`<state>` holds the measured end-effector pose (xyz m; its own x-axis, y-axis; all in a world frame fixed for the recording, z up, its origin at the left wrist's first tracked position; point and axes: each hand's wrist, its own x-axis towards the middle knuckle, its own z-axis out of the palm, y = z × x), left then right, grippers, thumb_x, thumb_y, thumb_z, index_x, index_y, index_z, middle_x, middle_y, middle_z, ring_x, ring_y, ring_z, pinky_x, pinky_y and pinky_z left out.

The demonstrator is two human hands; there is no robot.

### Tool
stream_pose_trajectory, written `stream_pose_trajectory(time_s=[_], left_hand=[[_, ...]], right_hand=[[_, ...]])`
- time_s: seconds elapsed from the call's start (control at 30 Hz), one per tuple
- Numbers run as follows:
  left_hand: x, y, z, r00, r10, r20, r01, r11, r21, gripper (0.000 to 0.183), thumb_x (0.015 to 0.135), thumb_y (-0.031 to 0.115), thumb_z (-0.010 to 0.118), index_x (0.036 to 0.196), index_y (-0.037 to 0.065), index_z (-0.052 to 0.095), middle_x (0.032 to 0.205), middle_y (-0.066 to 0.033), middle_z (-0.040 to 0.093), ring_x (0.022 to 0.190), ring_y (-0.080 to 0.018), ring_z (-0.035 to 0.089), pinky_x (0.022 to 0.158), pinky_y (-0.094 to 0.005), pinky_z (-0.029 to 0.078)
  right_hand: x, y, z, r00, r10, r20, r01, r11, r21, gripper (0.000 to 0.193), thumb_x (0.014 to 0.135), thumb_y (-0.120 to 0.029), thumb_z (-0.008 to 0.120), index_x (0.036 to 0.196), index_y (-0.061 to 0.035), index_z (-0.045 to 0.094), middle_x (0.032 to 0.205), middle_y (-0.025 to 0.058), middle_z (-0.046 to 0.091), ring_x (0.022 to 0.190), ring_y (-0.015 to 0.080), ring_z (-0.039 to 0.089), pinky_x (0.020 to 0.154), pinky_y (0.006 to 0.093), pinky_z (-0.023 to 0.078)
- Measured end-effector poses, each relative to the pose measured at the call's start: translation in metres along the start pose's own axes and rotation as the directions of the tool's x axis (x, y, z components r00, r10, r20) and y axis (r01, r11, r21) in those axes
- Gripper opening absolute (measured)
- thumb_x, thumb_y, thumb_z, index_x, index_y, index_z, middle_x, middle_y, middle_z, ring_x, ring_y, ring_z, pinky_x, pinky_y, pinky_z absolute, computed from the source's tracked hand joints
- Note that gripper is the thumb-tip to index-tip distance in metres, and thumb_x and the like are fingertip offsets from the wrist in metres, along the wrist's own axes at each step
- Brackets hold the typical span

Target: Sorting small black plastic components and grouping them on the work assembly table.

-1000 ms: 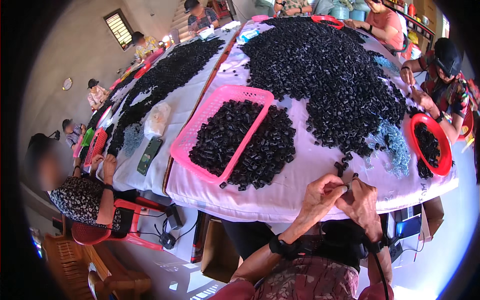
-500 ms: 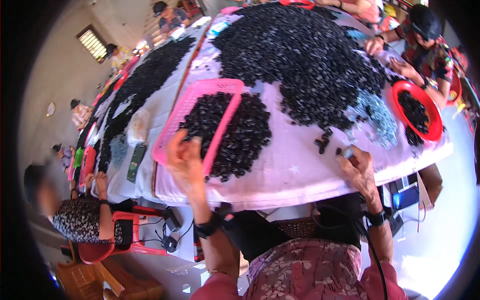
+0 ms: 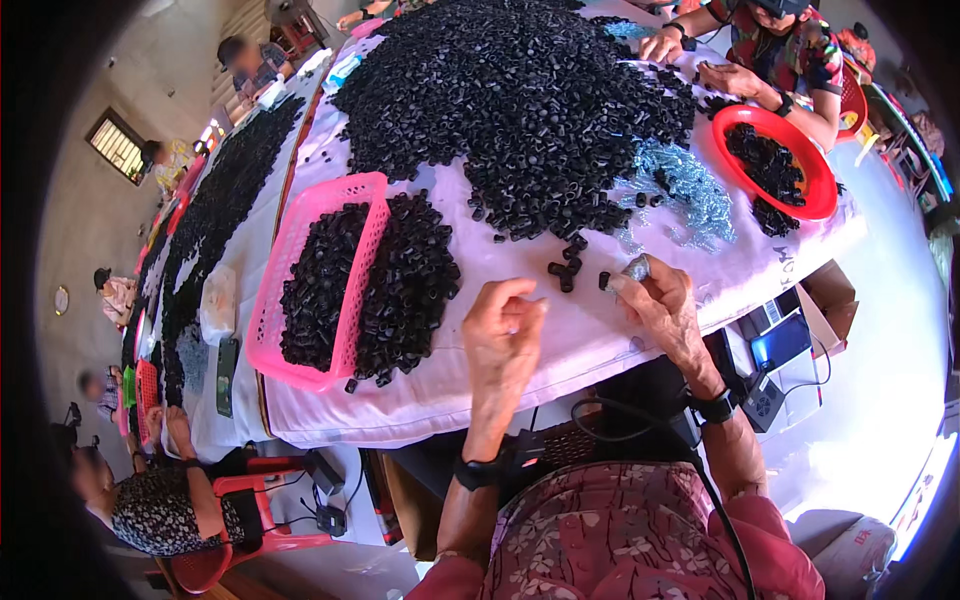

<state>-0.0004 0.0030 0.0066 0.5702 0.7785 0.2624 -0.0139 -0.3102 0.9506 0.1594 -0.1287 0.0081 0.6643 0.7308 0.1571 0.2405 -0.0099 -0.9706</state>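
Observation:
My right hand [image 3: 662, 312] is closed over the table, gripping small clear pieces [image 3: 637, 268] that show between its fingers. A small black cap-like part [image 3: 605, 281] is at its fingertips; whether it is held or lies on the cloth is unclear. Just left of it, my left hand [image 3: 503, 335] is raised with fingers loosely curled, a gap between thumb and forefinger, nothing visible in them. A few loose black parts [image 3: 565, 270] lie beyond both hands. To the left stands a pink perforated basket [image 3: 345, 335] partly filled with black parts, more heaped against its right side.
A large heap of black parts [image 3: 520, 110] covers the table's far side, with clear bluish pieces [image 3: 690, 195] at its right edge. A red bowl [image 3: 822, 190] of black parts sits at right, near a co-worker's hands [image 3: 735, 80]. A green phone-like object [image 3: 228, 375] lies left.
My left hand has moved right, from over the pink basket to beside my right hand. My right hand stays near the loose black parts. The whole view has shifted.

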Motion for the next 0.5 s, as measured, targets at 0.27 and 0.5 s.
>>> stream_pose_trajectory(time_s=[0.27, 0.5], left_hand=[[0.023, 0.001, 0.042, 0.914, 0.349, 0.207, -0.406, 0.783, 0.472, 0.036, 0.073, -0.001, 0.066, 0.109, 0.001, 0.062, 0.103, -0.0127, 0.063, 0.080, -0.0253, 0.062, 0.075, -0.0346, 0.050], [0.019, 0.003, 0.030, 0.965, 0.225, 0.134, -0.261, 0.870, 0.419, 0.026, 0.076, -0.006, 0.058, 0.101, 0.000, 0.065, 0.095, -0.0120, 0.063, 0.079, -0.0228, 0.063, 0.068, -0.0309, 0.051]], right_hand=[[-0.009, -0.020, -0.006, 0.999, 0.012, 0.040, -0.019, 0.986, 0.165, 0.016, 0.087, -0.014, 0.067, 0.087, 0.0019, 0.063, 0.074, 0.0068, 0.067, 0.069, 0.0094, 0.061, 0.055, 0.0243, 0.047], [0.000, -0.004, -0.008, 0.982, -0.186, 0.024, 0.187, 0.980, -0.069, 0.038, 0.082, -0.027, 0.069, 0.068, 0.0030, 0.051, 0.051, 0.0129, 0.044, 0.045, 0.0163, 0.040, 0.044, 0.0367, 0.033]])
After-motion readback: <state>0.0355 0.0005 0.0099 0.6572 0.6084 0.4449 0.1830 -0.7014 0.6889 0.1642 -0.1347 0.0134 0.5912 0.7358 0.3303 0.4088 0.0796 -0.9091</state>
